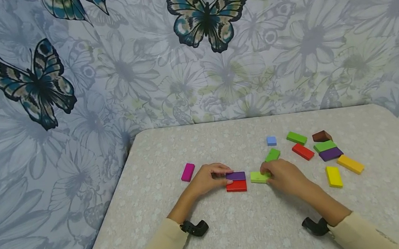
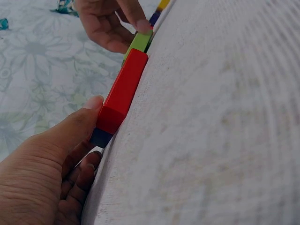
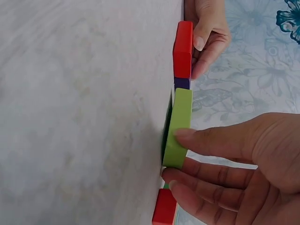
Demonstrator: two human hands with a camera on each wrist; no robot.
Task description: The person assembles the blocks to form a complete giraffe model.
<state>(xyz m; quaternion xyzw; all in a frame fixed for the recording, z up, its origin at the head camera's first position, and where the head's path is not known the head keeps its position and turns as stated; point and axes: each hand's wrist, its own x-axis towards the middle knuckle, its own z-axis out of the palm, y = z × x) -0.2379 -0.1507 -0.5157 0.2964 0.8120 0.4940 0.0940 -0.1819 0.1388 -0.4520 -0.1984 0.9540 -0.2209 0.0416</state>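
My left hand (image 1: 209, 178) holds the left end of a purple block (image 1: 238, 175), thumb on the near side and fingers behind. A red block (image 1: 236, 186) lies flush along the purple one's near side. In the left wrist view the thumb tip overlaps the red block (image 2: 125, 84), so contact there is unclear. Just to the right, my right hand (image 1: 286, 176) pinches a light green block (image 1: 258, 177) by its right end. The right wrist view shows this light green block (image 3: 180, 117) slightly tilted, thumb on its near face and fingers behind.
Behind the right hand lie a green block (image 1: 272, 155) and a small blue block (image 1: 271, 141). Further right are several scattered blocks, among them red (image 1: 303, 151), brown (image 1: 321, 136) and yellow (image 1: 334, 177). A magenta block (image 1: 188, 172) lies left. The patterned tablecloth (image 1: 242, 231) meets a butterfly-print wall.
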